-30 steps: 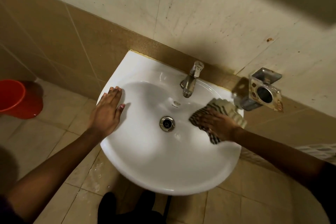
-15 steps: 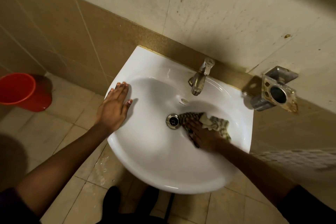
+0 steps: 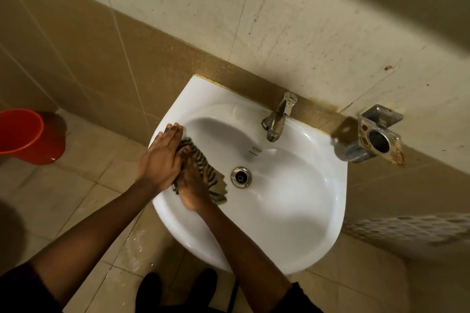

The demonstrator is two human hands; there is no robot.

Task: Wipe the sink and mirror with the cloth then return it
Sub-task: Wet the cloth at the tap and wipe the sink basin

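A: Nearest to us: both forearms reach in from the bottom edge, dark shoes on the tiled floor (image 3: 84, 201) below the basin's front lip.

B: Grip state?

A: Our right hand (image 3: 193, 185) presses the cloth (image 3: 203, 168) against the inside left wall of the sink (image 3: 292, 223). Fingers lie spread over the fabric, more a flat press than a fist. Whether any fingers curl under it, we cannot tell.

B: Left?

A: Left hand (image 3: 160, 157) lies flat on the left rim, fingers straight, holding nothing. Its edge touches the right hand. We read it as a brace: it steadies us while the right hand pushes sideways into the wall.

B: So the cloth sits where?

A: Inside the bowl, on the left slope, just left of the drain (image 3: 241, 177), bunched partly under the right hand. Striped pattern, one corner trailing toward the drain.

B: Beyond that?

A: Tap (image 3: 278, 119) at the back rim, no water seen running. A metal holder (image 3: 376, 137) is fixed to the wall right of the sink, rusty at one corner. A red bucket (image 3: 25, 134) stands on the floor, well apart to the left.

B: Mirror?

A: Not in view. We judge we're mid sink-wipe; mirror and returning the cloth remain.
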